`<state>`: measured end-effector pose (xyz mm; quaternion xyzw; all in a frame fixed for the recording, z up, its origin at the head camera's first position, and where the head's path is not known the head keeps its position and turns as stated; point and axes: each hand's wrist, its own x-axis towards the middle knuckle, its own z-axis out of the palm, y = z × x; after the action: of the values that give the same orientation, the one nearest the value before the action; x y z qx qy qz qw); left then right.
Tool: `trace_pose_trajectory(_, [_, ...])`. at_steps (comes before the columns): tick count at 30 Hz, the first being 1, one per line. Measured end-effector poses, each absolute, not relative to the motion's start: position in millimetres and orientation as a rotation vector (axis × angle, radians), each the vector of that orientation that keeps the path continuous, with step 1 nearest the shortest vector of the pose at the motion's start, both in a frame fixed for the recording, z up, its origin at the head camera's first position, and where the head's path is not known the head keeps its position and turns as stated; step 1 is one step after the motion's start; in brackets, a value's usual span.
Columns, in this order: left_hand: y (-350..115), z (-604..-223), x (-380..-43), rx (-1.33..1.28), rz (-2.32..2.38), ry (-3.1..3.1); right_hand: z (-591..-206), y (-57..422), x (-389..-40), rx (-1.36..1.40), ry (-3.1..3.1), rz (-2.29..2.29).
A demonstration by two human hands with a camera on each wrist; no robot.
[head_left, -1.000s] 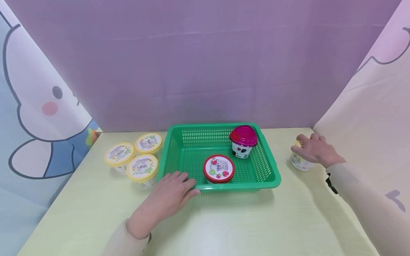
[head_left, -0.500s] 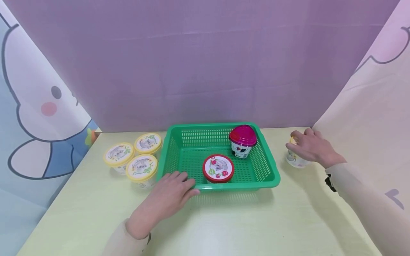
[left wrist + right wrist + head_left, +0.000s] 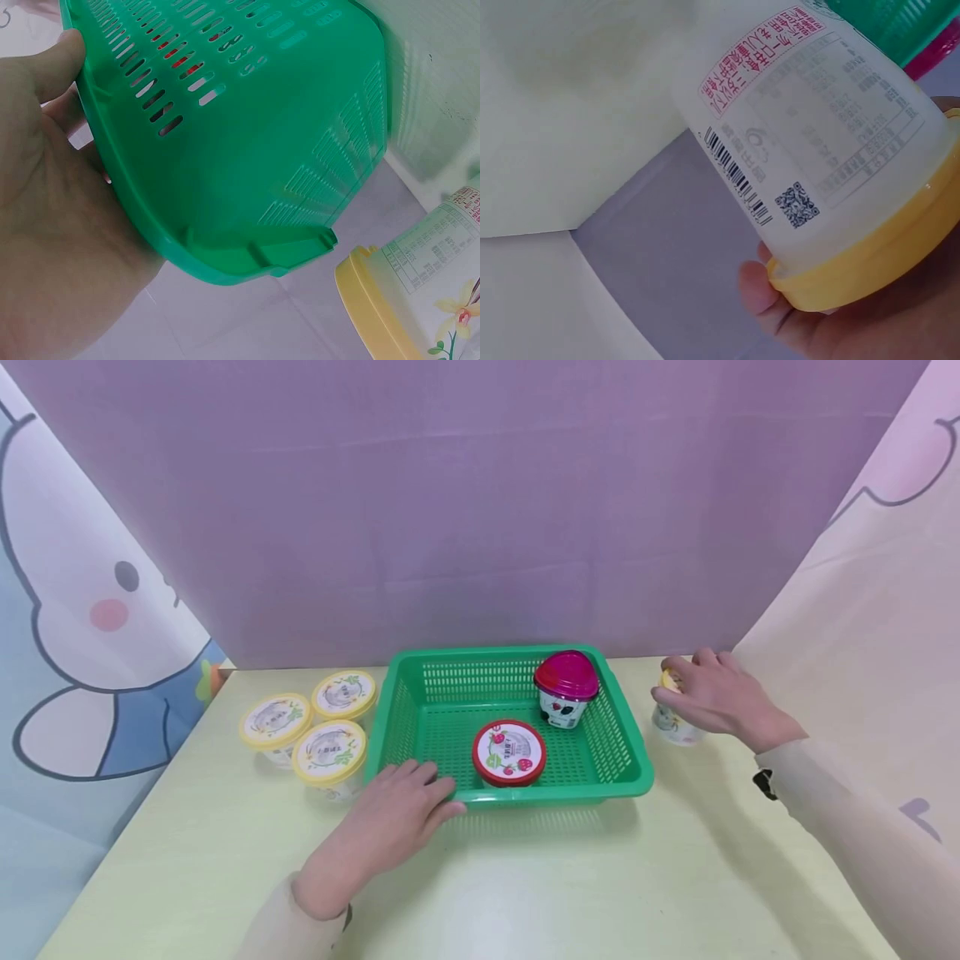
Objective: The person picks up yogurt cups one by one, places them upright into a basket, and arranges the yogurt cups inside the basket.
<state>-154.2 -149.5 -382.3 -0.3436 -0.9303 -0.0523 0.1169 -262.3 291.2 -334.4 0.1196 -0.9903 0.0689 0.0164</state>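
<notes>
In the head view my right hand (image 3: 720, 697) grips a white cup (image 3: 673, 727) by its yellow lid, on the table right of the green basket (image 3: 555, 794). Close up in the right wrist view, that cup (image 3: 825, 165) shows a barcode and small print, with fingers around the lid's edge. My left hand (image 3: 401, 814) holds the basket's near left rim, its fingers over the edge; the left wrist view has the hand (image 3: 60, 202) at the rim too. Inside the basket are a strawberry-print cup (image 3: 510, 753) with a red lid and a cup with a magenta lid (image 3: 567, 681).
Left of the basket stand three yellow-lidded cups, a front one (image 3: 330, 752), a back one (image 3: 344, 693) and a left one (image 3: 275, 722). A purple cloth (image 3: 480, 527) hangs behind the table (image 3: 495, 893), with cartoon-print sheets on both sides.
My right hand has shifted left and slightly back with the yellow-lidded cup, nearer the basket's right side. My left hand stays on the basket rim.
</notes>
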Motion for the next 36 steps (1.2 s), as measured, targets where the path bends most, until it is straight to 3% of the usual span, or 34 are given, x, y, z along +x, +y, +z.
trace_pose_trajectory(36, [-150, -382, -154, -1.011, -0.142, -2.717, -285, 241, -236, 0.469, -3.01, 0.195])
